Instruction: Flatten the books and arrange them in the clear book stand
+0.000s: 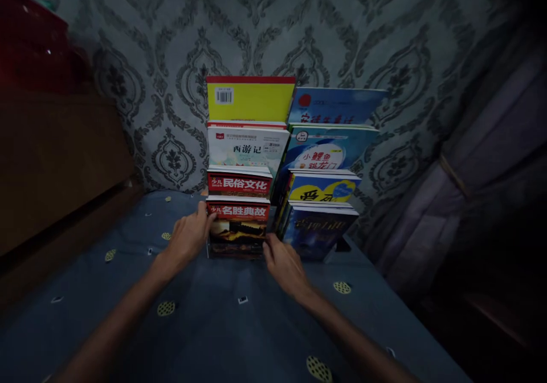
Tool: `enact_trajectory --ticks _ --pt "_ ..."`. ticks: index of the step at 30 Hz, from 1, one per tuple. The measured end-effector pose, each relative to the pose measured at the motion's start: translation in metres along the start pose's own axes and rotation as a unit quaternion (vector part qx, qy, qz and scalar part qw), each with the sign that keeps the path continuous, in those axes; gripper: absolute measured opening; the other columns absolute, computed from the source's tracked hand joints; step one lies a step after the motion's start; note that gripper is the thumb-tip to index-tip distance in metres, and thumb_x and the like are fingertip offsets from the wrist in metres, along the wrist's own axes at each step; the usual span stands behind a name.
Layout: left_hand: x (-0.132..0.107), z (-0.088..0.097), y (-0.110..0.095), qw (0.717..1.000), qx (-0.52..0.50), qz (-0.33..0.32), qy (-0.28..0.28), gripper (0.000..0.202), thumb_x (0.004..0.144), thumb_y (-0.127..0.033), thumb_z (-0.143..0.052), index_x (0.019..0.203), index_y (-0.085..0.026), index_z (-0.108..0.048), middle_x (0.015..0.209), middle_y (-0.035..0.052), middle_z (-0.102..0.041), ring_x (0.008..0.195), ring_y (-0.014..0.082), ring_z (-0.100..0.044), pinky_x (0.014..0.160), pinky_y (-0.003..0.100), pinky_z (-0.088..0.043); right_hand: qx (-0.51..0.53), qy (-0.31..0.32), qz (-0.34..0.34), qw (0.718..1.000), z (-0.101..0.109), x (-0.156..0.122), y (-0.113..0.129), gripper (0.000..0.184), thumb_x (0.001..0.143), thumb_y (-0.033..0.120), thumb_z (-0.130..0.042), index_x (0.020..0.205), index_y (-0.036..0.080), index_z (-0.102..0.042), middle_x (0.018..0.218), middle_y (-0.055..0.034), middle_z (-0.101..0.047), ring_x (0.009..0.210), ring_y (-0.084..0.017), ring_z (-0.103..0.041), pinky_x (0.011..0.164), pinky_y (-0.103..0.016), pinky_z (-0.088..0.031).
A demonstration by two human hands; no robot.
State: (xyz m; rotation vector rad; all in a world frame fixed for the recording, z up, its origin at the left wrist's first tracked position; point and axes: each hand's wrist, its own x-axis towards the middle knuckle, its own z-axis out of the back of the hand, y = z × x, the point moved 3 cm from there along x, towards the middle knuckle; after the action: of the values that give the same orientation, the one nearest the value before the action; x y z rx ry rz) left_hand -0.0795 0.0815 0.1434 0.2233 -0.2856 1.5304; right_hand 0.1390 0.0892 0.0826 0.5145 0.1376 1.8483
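Two columns of upright books stand in rows, one behind another. At the front of the left column is a book with a red title band and a golden landscape cover (239, 230). My left hand (190, 235) is closed on its left edge, thumb on the cover and the other fingers partly hidden behind. Lower down, my right hand (287, 264) pinches its right edge. Behind it stand another red-banded book (245, 183), a white book (247, 148) and a yellow book (252, 101). Whatever supports the books is mostly hidden.
The right column has a dark blue book (318, 232), a yellow-and-blue book (322, 189), a teal book (331, 143) and a blue book (342, 104). A blue patterned cloth (205, 326) lies underneath. Brown furniture (55, 166) flanks the left, a tied curtain (431, 229) the right.
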Motion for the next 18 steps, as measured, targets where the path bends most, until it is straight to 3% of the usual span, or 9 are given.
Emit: enact_trajectory --ticks 3,8,11,14,16,18 --pt "0.003 0.006 -0.003 1.0 0.012 -0.009 0.004 0.034 0.105 -0.036 -0.025 0.114 -0.012 -0.046 0.088 0.0189 -0.073 0.084 0.0333 -0.073 0.07 0.037 -0.053 0.006 0.034 0.013 0.999 0.003 0.002 0.0 0.02 0.093 0.016 -0.042 0.096 0.019 -0.062 0.096 -0.0101 -0.073 0.091 -0.022 -0.068 0.077 -0.029 -0.045" --pt "0.002 0.007 -0.003 0.999 0.039 -0.003 0.017 0.04 0.104 -0.039 -0.028 0.121 -0.008 -0.047 0.088 0.0175 -0.073 0.083 0.0323 -0.073 0.07 0.038 -0.054 0.028 0.111 -0.006 0.993 0.012 0.008 0.0 0.022 0.093 0.014 -0.043 0.095 0.017 -0.065 0.094 -0.0076 -0.073 0.091 -0.019 -0.068 0.075 -0.025 -0.042" --pt "-0.001 0.011 -0.007 0.996 0.021 -0.018 -0.09 0.049 0.101 -0.039 -0.039 0.138 -0.006 -0.04 0.113 0.0227 -0.068 0.102 0.0337 -0.069 0.077 0.041 -0.055 0.021 0.102 -0.013 0.994 0.011 0.005 0.0 0.025 0.092 0.012 -0.044 0.102 0.016 -0.067 0.098 -0.0091 -0.074 0.093 -0.02 -0.068 0.078 -0.026 -0.043" --pt "-0.004 0.017 -0.022 0.967 0.022 -0.098 -0.234 0.053 0.099 -0.026 -0.043 0.148 -0.01 -0.034 0.14 0.024 -0.053 0.127 0.0333 -0.054 0.1 0.046 -0.046 0.022 0.073 0.006 0.997 0.006 0.002 0.0 0.03 0.089 0.009 -0.047 0.108 0.017 -0.068 0.11 -0.0105 -0.073 0.107 -0.022 -0.066 0.087 -0.028 -0.044" --pt "-0.003 0.017 -0.038 0.947 0.029 -0.169 -0.273 0.051 0.098 -0.016 -0.038 0.149 -0.013 -0.037 0.145 0.0208 -0.049 0.134 0.0309 -0.047 0.11 0.048 -0.035 0.017 0.059 0.025 0.998 0.004 0.0 0.0 0.031 0.086 0.008 -0.049 0.108 0.017 -0.069 0.115 -0.0107 -0.072 0.113 -0.023 -0.063 0.093 -0.029 -0.043" --pt "0.0 0.013 -0.054 0.935 0.022 -0.224 -0.276 0.053 0.096 -0.01 -0.035 0.149 -0.013 -0.039 0.146 0.0177 -0.05 0.136 0.0285 -0.045 0.114 0.047 -0.031 0.007 0.056 0.035 0.998 0.003 -0.002 0.0 0.03 0.085 0.006 -0.049 0.105 0.016 -0.069 0.114 -0.0107 -0.072 0.113 -0.023 -0.063 0.094 -0.029 -0.044"
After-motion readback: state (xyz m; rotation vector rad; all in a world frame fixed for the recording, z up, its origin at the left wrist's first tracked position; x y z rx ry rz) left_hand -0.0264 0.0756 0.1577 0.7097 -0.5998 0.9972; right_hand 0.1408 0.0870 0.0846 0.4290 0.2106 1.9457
